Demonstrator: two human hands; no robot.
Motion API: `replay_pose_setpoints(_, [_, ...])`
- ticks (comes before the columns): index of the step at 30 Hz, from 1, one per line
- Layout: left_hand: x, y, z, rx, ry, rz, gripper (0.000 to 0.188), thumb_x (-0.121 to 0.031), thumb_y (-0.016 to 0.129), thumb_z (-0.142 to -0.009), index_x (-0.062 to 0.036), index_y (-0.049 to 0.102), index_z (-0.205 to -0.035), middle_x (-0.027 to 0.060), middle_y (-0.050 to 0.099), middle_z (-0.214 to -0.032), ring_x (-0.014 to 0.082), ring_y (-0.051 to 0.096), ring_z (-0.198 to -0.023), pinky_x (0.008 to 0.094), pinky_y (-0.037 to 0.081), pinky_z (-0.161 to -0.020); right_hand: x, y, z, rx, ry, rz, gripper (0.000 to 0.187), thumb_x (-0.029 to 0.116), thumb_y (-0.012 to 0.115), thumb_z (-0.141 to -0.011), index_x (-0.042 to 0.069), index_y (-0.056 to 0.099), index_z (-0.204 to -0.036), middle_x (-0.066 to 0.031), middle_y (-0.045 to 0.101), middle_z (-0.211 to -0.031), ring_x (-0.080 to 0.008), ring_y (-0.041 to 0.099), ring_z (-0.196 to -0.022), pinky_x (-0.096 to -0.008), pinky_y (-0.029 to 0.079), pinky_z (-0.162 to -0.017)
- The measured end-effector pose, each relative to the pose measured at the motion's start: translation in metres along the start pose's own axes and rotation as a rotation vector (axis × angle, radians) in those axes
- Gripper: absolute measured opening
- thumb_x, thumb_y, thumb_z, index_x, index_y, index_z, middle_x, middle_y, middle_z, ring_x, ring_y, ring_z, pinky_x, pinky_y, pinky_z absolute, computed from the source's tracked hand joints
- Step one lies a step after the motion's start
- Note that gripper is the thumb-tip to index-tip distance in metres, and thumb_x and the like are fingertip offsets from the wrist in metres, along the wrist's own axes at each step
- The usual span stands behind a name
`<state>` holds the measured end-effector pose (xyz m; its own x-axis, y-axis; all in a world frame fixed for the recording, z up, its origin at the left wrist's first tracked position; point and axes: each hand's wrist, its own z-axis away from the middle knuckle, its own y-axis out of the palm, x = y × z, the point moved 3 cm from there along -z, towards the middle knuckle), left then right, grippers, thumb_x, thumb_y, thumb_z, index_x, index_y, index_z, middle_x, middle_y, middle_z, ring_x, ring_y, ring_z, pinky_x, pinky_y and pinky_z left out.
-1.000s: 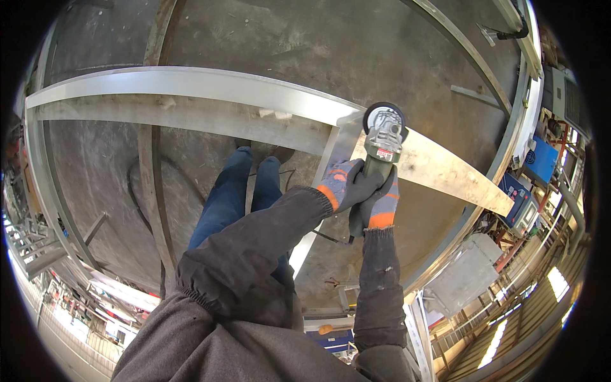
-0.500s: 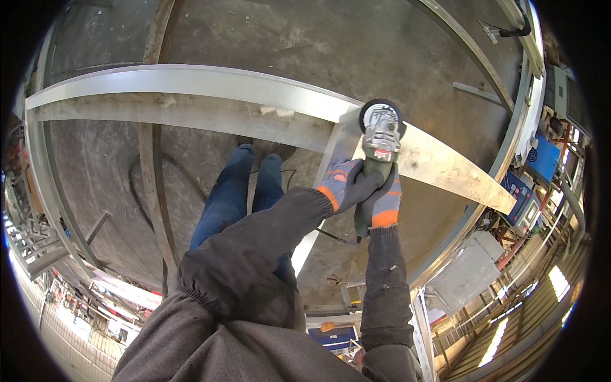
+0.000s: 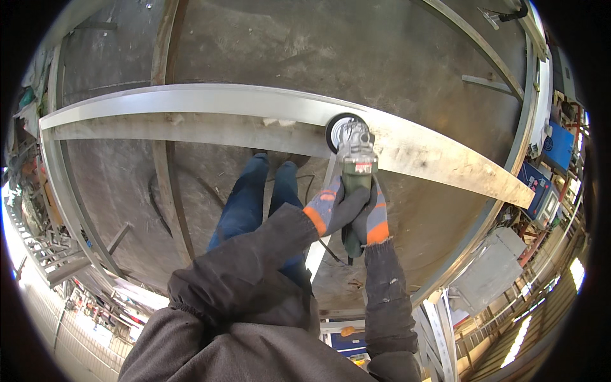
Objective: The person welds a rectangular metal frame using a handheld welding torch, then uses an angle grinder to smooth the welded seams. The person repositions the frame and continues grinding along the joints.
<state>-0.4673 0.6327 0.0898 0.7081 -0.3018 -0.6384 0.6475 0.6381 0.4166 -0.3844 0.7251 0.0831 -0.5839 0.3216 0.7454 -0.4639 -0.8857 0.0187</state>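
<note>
Both hands, in grey gloves with dark palms and orange cuffs, are wrapped round the green body of an angle grinder (image 3: 357,156). My left hand (image 3: 337,207) grips from the left side, and my right hand (image 3: 370,216) closes on it from the right, lower down. The grinder's round disc, dark-rimmed and pale inside, lies over the long metal beam (image 3: 242,100), at the spot where a crosspiece meets it. Whether the disc touches the metal cannot be made out. Right of the disc the beam looks yellowish and stained. A dark cord hangs from the grinder's rear end.
My legs (image 3: 245,197) stand inside the metal frame, near the beam. A rusty bar (image 3: 167,184) runs beneath it at left. A dark cable (image 3: 154,200) lies on the floor. Blue machines (image 3: 536,184) and a grey box (image 3: 490,261) stand at the right.
The grinder has shifted left along the beam, its disc going from the right of the crosspiece joint to over it. Both hands still hold it. The whole view has shifted slightly.
</note>
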Motion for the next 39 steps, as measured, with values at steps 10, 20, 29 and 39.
replay_pose_setpoints(10, [-0.005,0.001,-0.006,0.016,0.068,-0.063,0.021,-0.016,0.055,-0.096,-0.0005,0.060,-0.109,0.0116,0.064,-0.095,0.0202,0.060,-0.085,0.0337,0.049,-0.076,0.019,-0.002,-0.005,-0.043,-0.063,0.241,0.046,0.010,0.062,-0.091,0.000,0.048,-0.134,-0.0141,0.063,-0.119,-0.0216,0.061,-0.105,-0.0359,0.052,-0.089])
replay_pose_setpoints(20, [-0.022,0.007,-0.022,0.054,0.072,-0.021,0.024,-0.021,0.055,-0.096,-0.0021,0.059,-0.110,0.0121,0.065,-0.096,0.0220,0.062,-0.089,0.0355,0.049,-0.079,0.014,-0.011,-0.014,-0.126,-0.004,0.046,0.040,0.010,0.059,-0.094,0.000,0.049,-0.132,-0.0137,0.063,-0.118,-0.0210,0.061,-0.104,-0.0351,0.052,-0.089])
replay_pose_setpoints(29, [-0.021,0.002,-0.022,0.023,0.091,-0.097,0.031,-0.022,0.056,-0.095,-0.0025,0.055,-0.119,0.0139,0.066,-0.100,0.0234,0.063,-0.089,0.0367,0.050,-0.080,0.014,-0.011,-0.013,-0.091,-0.064,0.287,0.040,0.015,0.060,-0.093,0.000,0.052,-0.130,-0.0127,0.064,-0.114,-0.0208,0.061,-0.102,-0.0366,0.051,-0.088])
replay_pose_setpoints(39, [-0.008,0.004,-0.031,0.153,-0.017,-0.094,0.030,-0.028,0.056,-0.096,-0.0036,0.058,-0.114,0.0127,0.066,-0.098,0.0244,0.064,-0.088,0.0364,0.050,-0.077,0.016,-0.014,-0.013,-0.152,-0.045,0.023,0.040,0.017,0.062,-0.092,0.002,0.054,-0.128,-0.0129,0.064,-0.115,-0.0221,0.062,-0.102,-0.0368,0.051,-0.088])
